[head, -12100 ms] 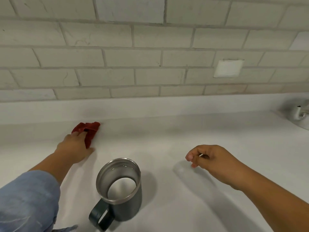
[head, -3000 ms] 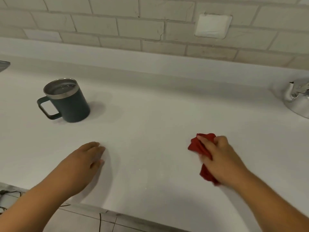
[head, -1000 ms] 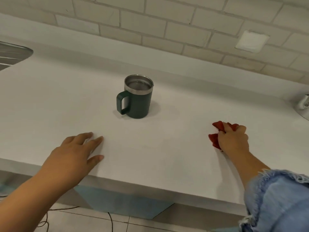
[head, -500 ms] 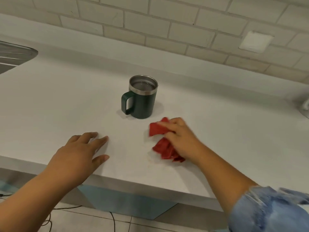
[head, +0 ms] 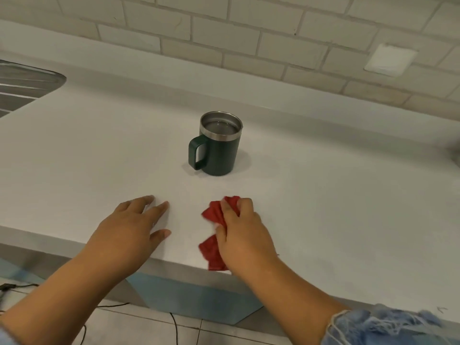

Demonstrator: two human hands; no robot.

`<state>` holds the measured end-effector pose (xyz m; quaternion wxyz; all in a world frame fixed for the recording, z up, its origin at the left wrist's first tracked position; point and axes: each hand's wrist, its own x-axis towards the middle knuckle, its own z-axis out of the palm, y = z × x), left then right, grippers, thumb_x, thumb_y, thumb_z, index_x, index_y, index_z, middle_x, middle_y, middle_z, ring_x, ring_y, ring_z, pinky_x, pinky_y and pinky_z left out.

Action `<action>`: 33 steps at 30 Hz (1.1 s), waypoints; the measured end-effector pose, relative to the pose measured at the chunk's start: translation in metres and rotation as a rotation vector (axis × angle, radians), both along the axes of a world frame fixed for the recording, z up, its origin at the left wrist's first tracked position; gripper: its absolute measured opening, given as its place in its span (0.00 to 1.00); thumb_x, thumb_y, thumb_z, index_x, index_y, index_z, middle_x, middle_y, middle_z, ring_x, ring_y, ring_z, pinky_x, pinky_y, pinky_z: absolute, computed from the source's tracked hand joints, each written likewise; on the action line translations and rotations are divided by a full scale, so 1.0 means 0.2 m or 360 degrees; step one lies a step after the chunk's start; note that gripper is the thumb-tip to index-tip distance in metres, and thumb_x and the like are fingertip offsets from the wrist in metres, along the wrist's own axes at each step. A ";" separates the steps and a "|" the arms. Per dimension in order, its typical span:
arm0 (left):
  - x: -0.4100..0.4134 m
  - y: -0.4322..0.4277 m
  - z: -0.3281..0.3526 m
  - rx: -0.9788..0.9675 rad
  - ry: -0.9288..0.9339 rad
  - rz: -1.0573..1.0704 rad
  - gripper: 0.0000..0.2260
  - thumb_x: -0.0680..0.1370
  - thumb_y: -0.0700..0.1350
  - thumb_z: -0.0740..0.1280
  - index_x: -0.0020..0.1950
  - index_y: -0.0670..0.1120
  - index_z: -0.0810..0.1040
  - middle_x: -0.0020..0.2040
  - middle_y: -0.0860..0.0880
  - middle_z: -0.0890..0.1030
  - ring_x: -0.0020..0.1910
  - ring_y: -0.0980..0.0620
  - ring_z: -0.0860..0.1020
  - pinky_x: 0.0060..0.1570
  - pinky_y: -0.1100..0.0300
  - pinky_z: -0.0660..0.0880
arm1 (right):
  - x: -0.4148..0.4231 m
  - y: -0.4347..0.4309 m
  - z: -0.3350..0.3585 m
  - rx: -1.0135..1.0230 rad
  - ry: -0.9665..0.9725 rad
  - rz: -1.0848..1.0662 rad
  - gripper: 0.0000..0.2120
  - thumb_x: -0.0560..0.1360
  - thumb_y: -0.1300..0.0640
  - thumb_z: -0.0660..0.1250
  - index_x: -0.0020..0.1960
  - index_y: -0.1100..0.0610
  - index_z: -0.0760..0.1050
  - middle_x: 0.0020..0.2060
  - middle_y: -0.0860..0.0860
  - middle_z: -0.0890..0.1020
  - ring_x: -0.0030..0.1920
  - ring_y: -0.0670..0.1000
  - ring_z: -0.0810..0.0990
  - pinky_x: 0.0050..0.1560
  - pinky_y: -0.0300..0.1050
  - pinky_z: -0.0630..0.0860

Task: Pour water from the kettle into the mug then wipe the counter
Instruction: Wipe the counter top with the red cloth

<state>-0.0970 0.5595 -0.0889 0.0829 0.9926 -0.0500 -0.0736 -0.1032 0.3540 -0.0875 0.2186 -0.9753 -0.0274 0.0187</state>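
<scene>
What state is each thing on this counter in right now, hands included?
mug: upright, lidless, liquid inside, handle to the left.
right hand: grips the red cloth.
red cloth: bunched up, on the counter near its front edge, under the right hand.
left hand: flat on the counter, fingers straight, holding nothing.

Setting: kitchen, apparently domestic. Evidence:
- Long white bench with a low upstand along its far edge.
- Pale wall tiles behind it (laid like bricks, grey grout).
- Ribbed stainless-steel sink drainer set into the bench at far left.
- White wall plate at far right.
- Dark green steel-rimmed mug standing mid-bench.
- Grey tiled floor below the near edge, with thin black cables on it.
</scene>
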 end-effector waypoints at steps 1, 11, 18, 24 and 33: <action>0.00 -0.04 0.00 -0.0024 -0.0030 -0.0001 0.27 0.78 0.57 0.56 0.75 0.52 0.57 0.77 0.50 0.56 0.76 0.47 0.54 0.73 0.52 0.59 | 0.01 -0.02 0.01 0.0191 0.0015 -0.0040 0.25 0.80 0.45 0.53 0.75 0.47 0.56 0.67 0.48 0.60 0.63 0.50 0.70 0.61 0.40 0.70; -0.06 -0.61 -0.05 -0.0142 -0.0126 -0.0663 0.26 0.78 0.60 0.48 0.75 0.59 0.48 0.78 0.53 0.43 0.76 0.47 0.35 0.73 0.44 0.35 | -0.02 -0.53 -0.11 0.0159 -0.0304 -0.0565 0.18 0.78 0.53 0.61 0.68 0.49 0.69 0.66 0.51 0.66 0.64 0.52 0.69 0.63 0.40 0.66; 0.12 -0.12 -0.10 -0.0093 -0.0376 -0.0598 0.21 0.74 0.50 0.53 0.65 0.55 0.74 0.67 0.51 0.75 0.66 0.41 0.72 0.66 0.45 0.69 | -0.01 -0.51 -0.13 -0.0087 -0.0311 -0.0448 0.17 0.79 0.53 0.60 0.67 0.50 0.71 0.63 0.50 0.70 0.61 0.51 0.67 0.60 0.42 0.68; 0.08 -0.24 0.00 -0.0659 -0.0528 -0.0328 0.22 0.74 0.39 0.64 0.68 0.45 0.72 0.70 0.49 0.70 0.59 0.55 0.74 0.63 0.70 0.63 | -0.01 -0.51 -0.14 -0.0091 -0.0327 -0.0436 0.17 0.78 0.52 0.60 0.67 0.51 0.71 0.63 0.51 0.71 0.60 0.52 0.69 0.60 0.43 0.69; 0.09 -0.26 -0.14 -0.0213 -0.0329 -0.0618 0.25 0.75 0.61 0.50 0.72 0.60 0.61 0.77 0.55 0.56 0.76 0.46 0.54 0.74 0.47 0.55 | -0.02 -0.52 -0.14 -0.0091 -0.0314 -0.0424 0.18 0.78 0.51 0.60 0.67 0.50 0.70 0.64 0.50 0.70 0.62 0.51 0.68 0.62 0.45 0.69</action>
